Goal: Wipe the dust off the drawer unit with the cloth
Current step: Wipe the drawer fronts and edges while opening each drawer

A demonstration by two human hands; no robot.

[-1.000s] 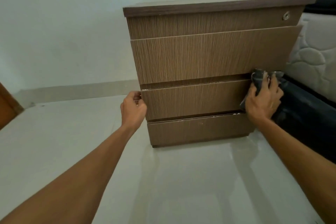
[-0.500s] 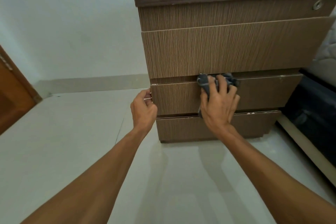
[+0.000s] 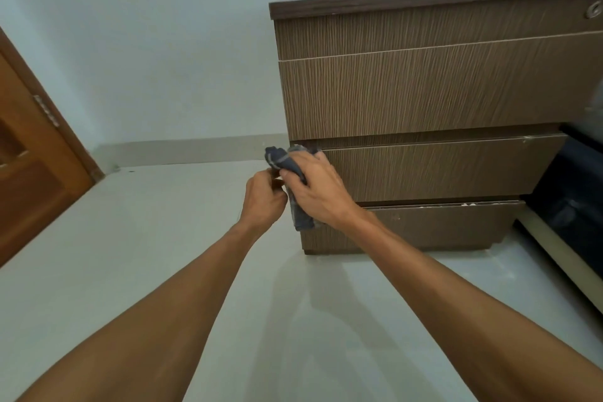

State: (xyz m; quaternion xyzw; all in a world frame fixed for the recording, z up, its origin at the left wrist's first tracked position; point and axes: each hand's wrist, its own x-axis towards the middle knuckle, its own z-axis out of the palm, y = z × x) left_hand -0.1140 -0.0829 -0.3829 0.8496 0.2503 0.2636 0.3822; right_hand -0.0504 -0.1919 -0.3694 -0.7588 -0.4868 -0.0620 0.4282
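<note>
A brown wood-grain drawer unit (image 3: 437, 95) stands on the pale floor against the wall. It shows several drawer fronts, and the third one down (image 3: 434, 170) stands slightly out. My right hand (image 3: 318, 189) presses a dark grey cloth (image 3: 287, 161) against the left end of that drawer front; the cloth hangs down below my palm. My left hand (image 3: 264, 197) grips the drawer's left edge, right beside the cloth. White dust specks lie along the top edge of the lowest drawer (image 3: 463, 205).
A wooden door (image 3: 29, 153) stands at the left. A dark bed frame (image 3: 567, 206) sits close to the unit's right side. A round lock (image 3: 593, 10) is on the top drawer. Pale tiled floor (image 3: 130, 238) spreads in front.
My right hand has slid the cloth leftwards along the third drawer front, from its right end to its left end. My left hand has stayed on the drawer's left edge. The view has swung left.
</note>
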